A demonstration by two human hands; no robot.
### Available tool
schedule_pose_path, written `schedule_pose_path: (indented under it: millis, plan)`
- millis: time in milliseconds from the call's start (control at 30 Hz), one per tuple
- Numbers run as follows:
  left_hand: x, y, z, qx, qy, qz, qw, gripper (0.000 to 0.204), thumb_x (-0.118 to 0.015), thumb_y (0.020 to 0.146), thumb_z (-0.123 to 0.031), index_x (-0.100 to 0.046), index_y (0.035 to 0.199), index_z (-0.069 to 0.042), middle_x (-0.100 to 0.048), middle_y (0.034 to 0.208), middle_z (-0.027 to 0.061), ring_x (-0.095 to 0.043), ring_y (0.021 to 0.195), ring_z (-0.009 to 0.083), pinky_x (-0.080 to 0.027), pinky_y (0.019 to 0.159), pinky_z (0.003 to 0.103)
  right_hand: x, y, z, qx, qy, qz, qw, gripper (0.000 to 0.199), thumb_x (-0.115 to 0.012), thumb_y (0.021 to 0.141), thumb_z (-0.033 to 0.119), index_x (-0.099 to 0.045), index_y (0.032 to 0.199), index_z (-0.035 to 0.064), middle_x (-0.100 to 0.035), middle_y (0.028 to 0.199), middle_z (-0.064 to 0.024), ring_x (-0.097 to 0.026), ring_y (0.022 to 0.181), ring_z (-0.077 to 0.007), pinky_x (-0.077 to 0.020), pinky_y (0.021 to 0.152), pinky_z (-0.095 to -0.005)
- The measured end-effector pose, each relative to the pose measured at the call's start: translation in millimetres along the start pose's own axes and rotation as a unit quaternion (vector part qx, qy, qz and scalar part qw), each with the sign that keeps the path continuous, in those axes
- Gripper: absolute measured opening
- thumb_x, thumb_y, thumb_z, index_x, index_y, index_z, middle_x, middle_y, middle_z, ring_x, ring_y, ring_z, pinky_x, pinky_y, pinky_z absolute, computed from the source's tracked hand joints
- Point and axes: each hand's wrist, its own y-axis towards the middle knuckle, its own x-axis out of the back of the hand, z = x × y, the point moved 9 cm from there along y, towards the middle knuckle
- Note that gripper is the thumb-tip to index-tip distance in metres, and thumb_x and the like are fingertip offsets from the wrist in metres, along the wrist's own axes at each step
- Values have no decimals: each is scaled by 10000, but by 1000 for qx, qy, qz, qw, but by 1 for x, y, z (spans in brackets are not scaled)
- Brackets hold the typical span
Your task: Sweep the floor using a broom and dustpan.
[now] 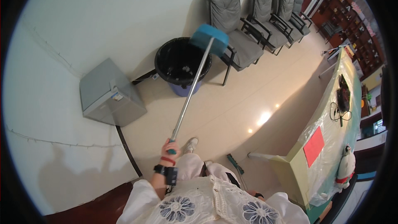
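Gripping the green end of the pole (pixel 191 93) of the dustpan (pixel 210 38), the left hand (pixel 171 147) is closed at lower centre of the frame, well apart from the right hand (pixel 251 192). Only a sliver of the right one shows, lower right of centre, so whether it is clamped on the broom (pixel 235 164), whose green head lies just above it in the frame, cannot be told. The pole slants up to the blue dustpan, blurred at upper centre, over the right side of the bin (pixel 181 90); whether it touches the rim is unclear. Pale scraps (pixel 186 69) lie inside the bin. The step in hand looks like emptying the dustpan, though its inside is out of sight. The next move seems to call for holding it over the bin's mouth, clear of the nearest chair (pixel 240 45). Farther out, the bench (pixel 329 139) runs along the right of the frame, and a grey box (pixel 99 91) stands at left.
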Motion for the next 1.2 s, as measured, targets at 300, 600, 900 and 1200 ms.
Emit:
schedule_pose_path:
  millis: [300,600,900,1200]
  plan:
    - [53,82,-24,-45,-132,66,988,121,-464,754,-69,-492,793,42,-377,427,-32,-399,343,60,-376,354,176,-11,-47,9,-24,42,-93,994,191,-535,624,3,-467,446,14,-391,390,-77,-364,319,-158,-226,308,-308]
    - [27,48,-41,-61,-172,68,981,154,-437,728,-20,-511,858,16,-365,444,-41,-403,369,61,-384,367,198,-24,24,-37,-125,266,-116,949,135,-583,607,17,-518,492,-14,-477,434,-112,-444,334,-200,-329,310,-333]
    - [-37,-32,-41,-125,128,85,980,193,-445,828,-189,-498,860,-6,-364,412,-45,-354,322,41,-355,349,165,-23,28,-16,-168,266,-87,945,129,-560,582,10,-499,472,-17,-477,433,-113,-455,350,-192,-328,317,-321]
    - [-174,-121,33,-275,760,88,582,219,-354,873,-164,-430,1038,-41,-285,420,-45,-210,287,38,-202,271,192,-23,34,-8,-149,163,-88,971,128,-566,557,30,-510,445,4,-490,421,-107,-470,343,-186,-339,321,-310]
